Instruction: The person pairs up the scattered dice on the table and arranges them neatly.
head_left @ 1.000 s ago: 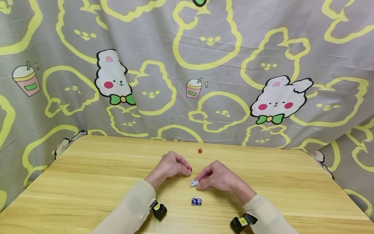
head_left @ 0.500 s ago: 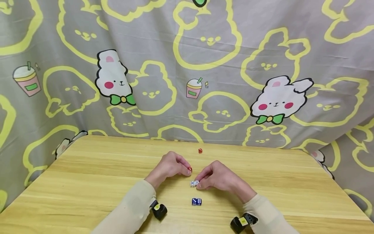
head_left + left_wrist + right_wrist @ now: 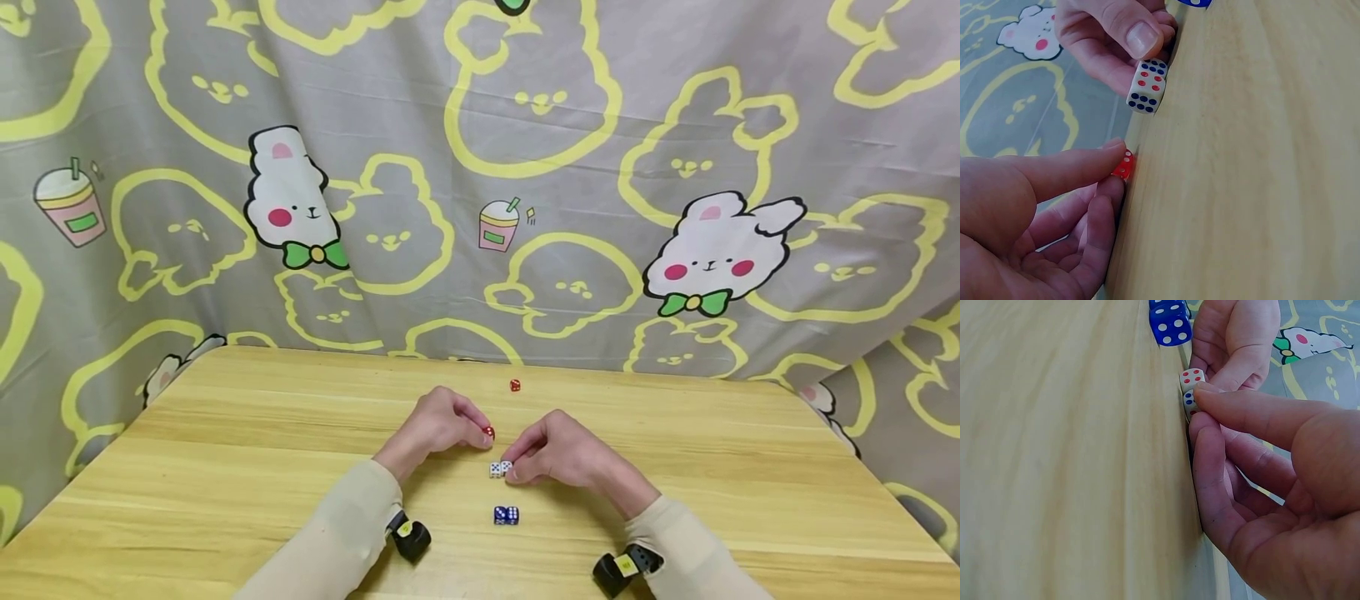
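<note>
Between thumb and finger, my left hand [image 3: 441, 423] pinches a red die [image 3: 490, 432] low over the table; the left wrist view shows the red die [image 3: 1125, 165] partly covered by the fingertips. My right hand [image 3: 564, 450] pinches the right one of two white dice [image 3: 496, 470], which stand side by side and touch. In the right wrist view the pinched white die [image 3: 1189, 400] is half hidden by the thumb. Nearer to me, two blue dice [image 3: 506, 515] sit together. Another red die [image 3: 515, 385] lies alone farther back.
The dice stand on a wooden table [image 3: 225, 467]. Behind its far edge hangs a grey curtain [image 3: 420, 100] with yellow outlines and rabbit prints. A black strapped device [image 3: 411, 537] is on the left wrist, and a similar device [image 3: 617, 571] is on the right.
</note>
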`<state>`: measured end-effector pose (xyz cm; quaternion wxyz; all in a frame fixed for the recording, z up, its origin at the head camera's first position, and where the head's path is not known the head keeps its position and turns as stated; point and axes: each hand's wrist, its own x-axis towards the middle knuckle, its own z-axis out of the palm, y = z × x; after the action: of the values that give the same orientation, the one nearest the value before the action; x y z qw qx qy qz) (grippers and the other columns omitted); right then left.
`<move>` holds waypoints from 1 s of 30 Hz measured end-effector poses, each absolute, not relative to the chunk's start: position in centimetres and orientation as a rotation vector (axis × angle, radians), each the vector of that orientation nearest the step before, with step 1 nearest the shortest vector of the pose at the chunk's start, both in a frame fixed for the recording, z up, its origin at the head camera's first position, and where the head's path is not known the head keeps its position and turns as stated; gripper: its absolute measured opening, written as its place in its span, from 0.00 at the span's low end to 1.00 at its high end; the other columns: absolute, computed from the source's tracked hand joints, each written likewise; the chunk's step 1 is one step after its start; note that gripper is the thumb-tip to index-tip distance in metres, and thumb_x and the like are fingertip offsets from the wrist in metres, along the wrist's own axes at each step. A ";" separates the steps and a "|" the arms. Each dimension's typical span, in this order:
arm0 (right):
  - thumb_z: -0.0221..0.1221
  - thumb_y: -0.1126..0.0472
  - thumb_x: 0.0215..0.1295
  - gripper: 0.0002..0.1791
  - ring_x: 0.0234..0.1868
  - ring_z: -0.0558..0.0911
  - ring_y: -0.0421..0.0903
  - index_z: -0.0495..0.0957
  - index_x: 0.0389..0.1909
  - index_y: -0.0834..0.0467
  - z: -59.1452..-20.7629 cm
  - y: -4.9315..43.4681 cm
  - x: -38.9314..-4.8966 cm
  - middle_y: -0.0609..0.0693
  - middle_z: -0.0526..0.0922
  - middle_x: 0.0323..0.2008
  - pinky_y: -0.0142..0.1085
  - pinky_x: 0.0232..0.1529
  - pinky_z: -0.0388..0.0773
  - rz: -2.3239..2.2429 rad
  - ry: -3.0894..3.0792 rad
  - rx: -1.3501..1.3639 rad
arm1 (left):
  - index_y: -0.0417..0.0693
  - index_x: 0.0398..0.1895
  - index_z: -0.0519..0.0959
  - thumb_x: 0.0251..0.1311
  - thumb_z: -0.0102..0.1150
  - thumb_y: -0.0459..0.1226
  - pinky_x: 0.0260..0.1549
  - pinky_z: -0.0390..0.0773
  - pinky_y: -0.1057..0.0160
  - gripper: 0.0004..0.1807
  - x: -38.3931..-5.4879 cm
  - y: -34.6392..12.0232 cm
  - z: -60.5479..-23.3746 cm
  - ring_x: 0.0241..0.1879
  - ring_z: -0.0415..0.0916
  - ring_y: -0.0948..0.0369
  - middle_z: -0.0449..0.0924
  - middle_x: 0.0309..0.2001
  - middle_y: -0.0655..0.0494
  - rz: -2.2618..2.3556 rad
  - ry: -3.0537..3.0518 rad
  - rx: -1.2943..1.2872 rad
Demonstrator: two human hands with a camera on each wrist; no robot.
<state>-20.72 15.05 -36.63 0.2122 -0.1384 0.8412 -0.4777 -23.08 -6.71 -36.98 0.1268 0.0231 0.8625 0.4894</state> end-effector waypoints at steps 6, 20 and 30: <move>0.76 0.67 0.57 0.09 0.32 0.84 0.39 0.91 0.39 0.62 -36.6 15.1 -20.7 0.50 0.91 0.31 0.32 0.35 0.83 -1.328 2.334 -0.382 | 0.49 0.32 0.90 0.48 0.83 0.33 0.36 0.76 0.66 0.09 -23.1 -6.6 -37.0 0.33 0.81 0.60 0.90 0.34 0.57 1.422 2.510 0.068; 0.76 0.68 0.58 0.09 0.32 0.85 0.38 0.91 0.40 0.63 -36.6 15.0 -20.7 0.52 0.92 0.32 0.32 0.36 0.84 -1.347 2.305 -0.385 | 0.48 0.32 0.90 0.49 0.82 0.33 0.35 0.77 0.66 0.08 -23.0 -6.7 -37.1 0.33 0.81 0.60 0.90 0.33 0.57 1.417 2.519 0.072; 0.76 0.67 0.58 0.10 0.33 0.85 0.38 0.91 0.41 0.62 -36.6 15.1 -20.7 0.52 0.93 0.33 0.32 0.37 0.84 -1.344 2.316 -0.360 | 0.49 0.32 0.90 0.50 0.82 0.33 0.36 0.77 0.65 0.08 -23.1 -6.6 -37.0 0.33 0.81 0.59 0.90 0.34 0.57 1.408 2.514 0.068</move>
<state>-20.68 15.14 -36.59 0.2183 -0.1302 0.8365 -0.4854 -23.12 -6.56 -37.04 0.1293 0.0235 0.8649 0.4844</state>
